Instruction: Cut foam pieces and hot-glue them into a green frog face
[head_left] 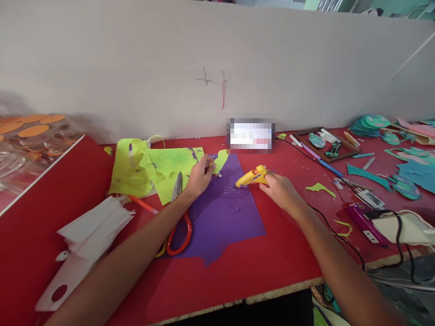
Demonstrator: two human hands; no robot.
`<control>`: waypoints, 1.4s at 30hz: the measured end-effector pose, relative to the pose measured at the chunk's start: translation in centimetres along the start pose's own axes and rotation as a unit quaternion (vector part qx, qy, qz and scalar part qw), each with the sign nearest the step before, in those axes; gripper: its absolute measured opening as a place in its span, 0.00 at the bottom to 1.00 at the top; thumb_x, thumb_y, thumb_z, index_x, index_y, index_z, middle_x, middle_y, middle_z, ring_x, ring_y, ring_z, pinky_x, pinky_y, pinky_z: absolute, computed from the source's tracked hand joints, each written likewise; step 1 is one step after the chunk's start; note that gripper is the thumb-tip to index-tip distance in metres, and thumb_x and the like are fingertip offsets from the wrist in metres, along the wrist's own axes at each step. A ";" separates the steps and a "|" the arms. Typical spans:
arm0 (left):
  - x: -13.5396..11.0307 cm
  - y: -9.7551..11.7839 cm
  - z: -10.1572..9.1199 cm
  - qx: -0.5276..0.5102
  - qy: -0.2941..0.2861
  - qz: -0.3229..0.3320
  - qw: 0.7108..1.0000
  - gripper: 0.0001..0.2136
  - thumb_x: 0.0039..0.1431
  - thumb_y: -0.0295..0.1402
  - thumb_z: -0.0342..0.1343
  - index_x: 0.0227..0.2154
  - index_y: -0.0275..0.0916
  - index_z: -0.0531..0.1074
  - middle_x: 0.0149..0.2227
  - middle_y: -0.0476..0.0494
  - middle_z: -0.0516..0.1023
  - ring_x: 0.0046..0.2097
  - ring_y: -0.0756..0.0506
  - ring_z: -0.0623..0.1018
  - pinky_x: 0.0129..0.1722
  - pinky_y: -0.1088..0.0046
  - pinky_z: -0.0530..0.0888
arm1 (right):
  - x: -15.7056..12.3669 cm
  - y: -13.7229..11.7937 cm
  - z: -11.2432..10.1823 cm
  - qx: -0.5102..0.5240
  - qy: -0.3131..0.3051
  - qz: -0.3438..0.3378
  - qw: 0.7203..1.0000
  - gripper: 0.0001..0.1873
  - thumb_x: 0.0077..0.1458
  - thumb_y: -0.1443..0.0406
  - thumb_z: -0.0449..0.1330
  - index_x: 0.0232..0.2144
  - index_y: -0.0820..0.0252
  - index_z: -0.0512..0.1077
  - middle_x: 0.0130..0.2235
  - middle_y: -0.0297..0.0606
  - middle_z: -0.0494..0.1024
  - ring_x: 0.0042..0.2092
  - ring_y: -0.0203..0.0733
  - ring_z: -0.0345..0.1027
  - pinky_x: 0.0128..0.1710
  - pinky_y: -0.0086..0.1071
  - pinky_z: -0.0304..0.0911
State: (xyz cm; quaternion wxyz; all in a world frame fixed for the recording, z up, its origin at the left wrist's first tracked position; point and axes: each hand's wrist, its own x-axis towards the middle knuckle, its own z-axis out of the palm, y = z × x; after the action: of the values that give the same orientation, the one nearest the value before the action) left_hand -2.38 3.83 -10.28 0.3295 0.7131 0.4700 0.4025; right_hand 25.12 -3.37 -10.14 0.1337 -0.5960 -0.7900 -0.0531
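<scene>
My right hand (280, 188) grips a yellow glue gun (252, 177), its nozzle pointing left and down at a purple foam sheet (224, 213) on the red table (258, 262). My left hand (200, 175) pinches a small yellow-green foam piece (220, 160) at the sheet's upper left edge. Faint cut shapes lie on the purple sheet just below the nozzle. Red-handled scissors (178, 226) lie under my left forearm, blades pointing away from me.
Yellow-green foam scraps (149, 170) lie to the left, white paper pieces (90, 231) at the near left. A wooden tray (322, 146) with tools, teal foam cutouts (408, 172), a purple stapler (363, 222) and black cords (397, 235) crowd the right. A grey wall stands behind.
</scene>
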 end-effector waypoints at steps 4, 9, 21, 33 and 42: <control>0.1 -0.3 0.1 -0.001 0.003 0.006 1.000 0.01 0.65 0.29 0.49 0.37 0.41 0.61 0.21 0.56 0.71 0.24 0.51 0.72 0.30 0.74 0.65 | -0.1 -0.3 0.0 0.021 -0.009 -0.013 1.000 0.12 0.58 0.71 0.58 0.46 0.63 0.71 0.42 0.47 0.81 0.39 0.51 0.77 0.33 0.35 0.63; 0.2 -0.7 0.2 -0.002 0.004 0.012 1.000 0.02 0.65 0.30 0.49 0.37 0.41 0.61 0.22 0.56 0.71 0.24 0.51 0.73 0.29 0.74 0.65 | -0.2 -0.4 0.4 0.032 -0.018 -0.030 0.999 0.13 0.58 0.72 0.58 0.46 0.63 0.71 0.43 0.47 0.81 0.37 0.51 0.77 0.30 0.35 0.62; 0.1 -0.6 0.2 0.000 0.001 0.011 1.000 0.01 0.65 0.30 0.49 0.37 0.41 0.61 0.22 0.55 0.72 0.24 0.50 0.74 0.29 0.74 0.65 | 0.0 -0.7 0.7 0.026 -0.004 -0.019 0.999 0.16 0.58 0.72 0.57 0.50 0.61 0.69 0.44 0.47 0.80 0.40 0.51 0.77 0.33 0.36 0.64; 0.1 -0.5 0.1 0.004 -0.003 0.012 1.000 0.01 0.65 0.30 0.49 0.38 0.41 0.62 0.22 0.55 0.73 0.24 0.51 0.72 0.29 0.74 0.65 | 0.0 0.0 -0.3 0.069 0.048 0.090 0.992 0.16 0.59 0.52 0.61 0.38 0.59 0.72 0.34 0.43 0.79 0.34 0.49 0.74 0.30 0.34 0.57; 0.1 -0.6 0.2 -0.010 -0.018 0.017 1.000 0.03 0.66 0.33 0.50 0.36 0.41 0.64 0.23 0.54 0.69 0.27 0.50 0.76 0.30 0.74 0.67 | 0.1 2.2 -0.8 0.078 0.011 0.178 0.981 0.26 0.67 0.46 0.47 0.29 0.57 0.70 0.24 0.41 0.75 0.27 0.45 0.68 0.26 0.33 0.46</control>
State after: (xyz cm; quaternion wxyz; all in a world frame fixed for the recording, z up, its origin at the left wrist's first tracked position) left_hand -2.45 4.10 -10.87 0.3383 0.7244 0.4478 0.4004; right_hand 27.31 -2.89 -9.53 0.1961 -0.7139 -0.6717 0.0269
